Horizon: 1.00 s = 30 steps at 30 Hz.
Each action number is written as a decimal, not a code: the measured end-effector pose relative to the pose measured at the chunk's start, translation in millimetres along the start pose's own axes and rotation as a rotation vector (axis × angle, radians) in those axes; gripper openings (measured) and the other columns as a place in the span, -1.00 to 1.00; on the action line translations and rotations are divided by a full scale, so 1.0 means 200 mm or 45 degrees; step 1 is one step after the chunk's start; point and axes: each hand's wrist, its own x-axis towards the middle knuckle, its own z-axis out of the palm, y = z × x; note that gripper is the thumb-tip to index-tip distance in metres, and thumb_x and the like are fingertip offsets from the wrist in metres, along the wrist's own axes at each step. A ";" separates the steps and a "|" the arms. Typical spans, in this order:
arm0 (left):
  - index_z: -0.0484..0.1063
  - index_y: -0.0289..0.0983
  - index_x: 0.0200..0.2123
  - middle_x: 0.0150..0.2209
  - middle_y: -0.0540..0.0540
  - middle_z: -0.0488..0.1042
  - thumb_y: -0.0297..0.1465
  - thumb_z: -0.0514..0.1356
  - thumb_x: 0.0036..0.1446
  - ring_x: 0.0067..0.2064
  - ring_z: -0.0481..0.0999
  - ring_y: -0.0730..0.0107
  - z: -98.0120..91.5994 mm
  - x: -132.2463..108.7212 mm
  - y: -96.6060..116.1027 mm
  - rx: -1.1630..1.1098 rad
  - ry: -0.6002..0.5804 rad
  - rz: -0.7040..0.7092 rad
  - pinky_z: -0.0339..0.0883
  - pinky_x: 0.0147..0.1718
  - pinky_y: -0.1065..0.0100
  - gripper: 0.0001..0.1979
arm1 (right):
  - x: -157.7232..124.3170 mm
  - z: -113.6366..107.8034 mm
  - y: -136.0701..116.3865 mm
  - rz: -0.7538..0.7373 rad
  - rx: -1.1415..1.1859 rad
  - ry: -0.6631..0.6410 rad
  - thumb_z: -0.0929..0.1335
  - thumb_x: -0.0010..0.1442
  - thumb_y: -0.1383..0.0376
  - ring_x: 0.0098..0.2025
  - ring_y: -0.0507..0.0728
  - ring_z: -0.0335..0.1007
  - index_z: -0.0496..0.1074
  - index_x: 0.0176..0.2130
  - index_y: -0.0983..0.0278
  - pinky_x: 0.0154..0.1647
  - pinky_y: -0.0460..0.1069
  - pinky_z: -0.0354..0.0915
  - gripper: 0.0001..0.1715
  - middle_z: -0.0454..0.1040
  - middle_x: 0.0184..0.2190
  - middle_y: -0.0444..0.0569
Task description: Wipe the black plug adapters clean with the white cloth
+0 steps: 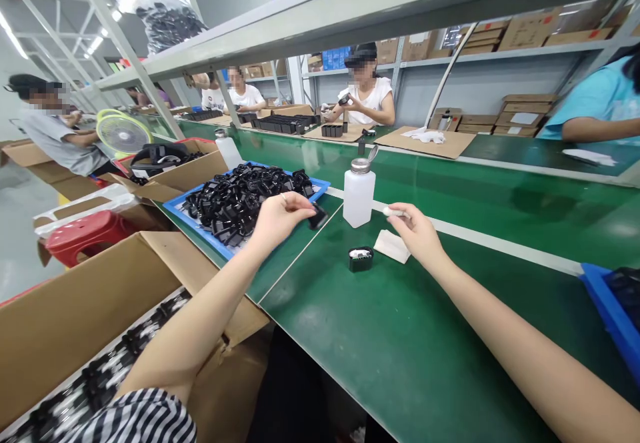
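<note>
Black plastic, a small part [318,217] sits pinched in the left hand [280,217] over the green table [400,349], beside the blue tray [200,233] of like parts. Right hand [416,231] grips a white swab [391,211] near the white bottle [359,194]. No readable writing shows.

left hand [280,219] pinching black part [318,217], right hand [417,233] gripping swab [391,211]

No text can be read; the labels on the cardboard boxes [530,29] on the shelf are too small.
</note>
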 end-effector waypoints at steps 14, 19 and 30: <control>0.27 -0.34 -0.36 -0.28 -0.10 0.36 -0.38 0.14 -0.20 -0.27 0.35 0.45 0.31 -0.13 -0.04 -0.368 -0.416 -0.056 0.23 -0.29 0.38 -0.75 | -0.03 0.05 -0.08 0.015 -0.205 -0.493 0.29 -0.12 0.24 -0.55 -0.01 0.15 0.34 -0.46 0.29 -0.53 -0.10 0.11 -0.83 0.29 -0.54 -0.14; 0.18 -0.30 -0.18 -0.13 -0.10 0.27 -0.33 0.23 -0.34 -0.19 0.31 0.38 0.32 -0.14 -0.11 0.004 -0.670 -0.061 0.23 -0.28 0.36 -0.45 | -0.03 0.05 -0.06 -0.043 -0.340 -0.488 0.26 -0.08 0.22 -0.53 0.00 0.16 0.33 -0.44 0.26 -0.52 -0.09 0.09 -0.83 0.31 -0.52 -0.14; 0.26 -0.28 -0.25 -0.25 -0.01 0.36 -0.34 0.14 -0.23 -0.28 0.34 0.45 0.40 -0.19 -0.12 0.098 -0.566 0.045 0.22 -0.33 0.44 -0.64 | -0.12 0.13 -0.12 -0.048 -0.752 -0.292 0.26 -0.10 0.19 -0.56 0.06 0.19 0.18 -0.32 0.27 -0.62 -0.10 0.03 -0.70 0.27 -0.56 -0.12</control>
